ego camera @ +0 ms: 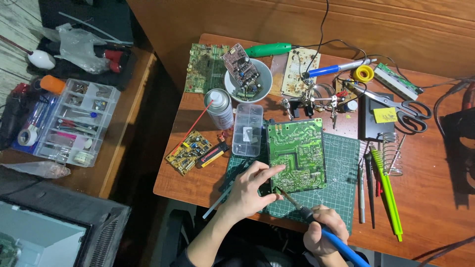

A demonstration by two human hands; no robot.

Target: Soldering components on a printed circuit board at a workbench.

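Green circuit board (296, 154) – left hand (252, 190) steadies edge; right hand (324, 232) grips soldering iron (316, 222).

White spray can (219, 108) with printed label, table left; dark screen (42, 237) bottom-left corner.

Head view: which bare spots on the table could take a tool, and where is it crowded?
Bare wood lies at the near left corner of the table, below the small yellow board, and at the near right, beyond the green tool. The far half is crowded, from the bowl to the scissors.
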